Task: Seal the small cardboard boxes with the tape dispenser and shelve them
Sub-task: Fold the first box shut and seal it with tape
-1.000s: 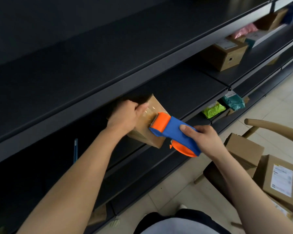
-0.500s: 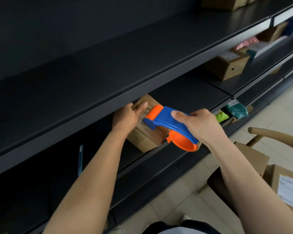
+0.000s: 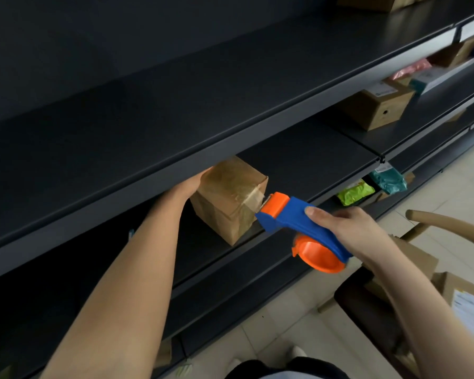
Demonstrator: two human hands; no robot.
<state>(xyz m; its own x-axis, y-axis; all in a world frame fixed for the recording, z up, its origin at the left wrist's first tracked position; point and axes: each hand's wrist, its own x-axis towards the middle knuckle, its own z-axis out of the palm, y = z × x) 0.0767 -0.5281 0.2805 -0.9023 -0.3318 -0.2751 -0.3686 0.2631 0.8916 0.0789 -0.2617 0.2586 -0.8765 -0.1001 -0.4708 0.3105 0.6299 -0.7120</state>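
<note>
the small cardboard box [image 3: 230, 199] sat on the middle shelf [image 3: 307, 157] of the dark rack, close to the front edge and partly tucked under the lip of the upper shelf [image 3: 175, 110]. clear tape shone across its top and ran down over its near right corner. the person's left hand [image 3: 191, 184] lay against the box's far left side. only the wrist and the back of the hand showed. the fingers were hidden behind the box and the lip above, so i could not tell whether they curled round it or lay flat. the right hand [image 3: 348, 232] was wrapped round the tape dispenser [image 3: 296, 222], one digit pressed on top of the blue handle and the rest closed about it, with the orange roll holder hanging below. the dispenser's orange head was just beside the box's near right edge, and a short strip of tape [image 3: 253, 198] stretched from the box's corner to the toothed blade.

further right, in the next bay, a larger cardboard box [image 3: 378, 109] with a round hole in its side stood on a shelf, a pink packet [image 3: 411, 69] beyond it. one level down lay a green packet [image 3: 355, 192] and a teal packet [image 3: 389, 180]. at the person's right stood a wooden chair [image 3: 449, 224] with more boxes on its seat, among them a labelled box [image 3: 469, 307].
</note>
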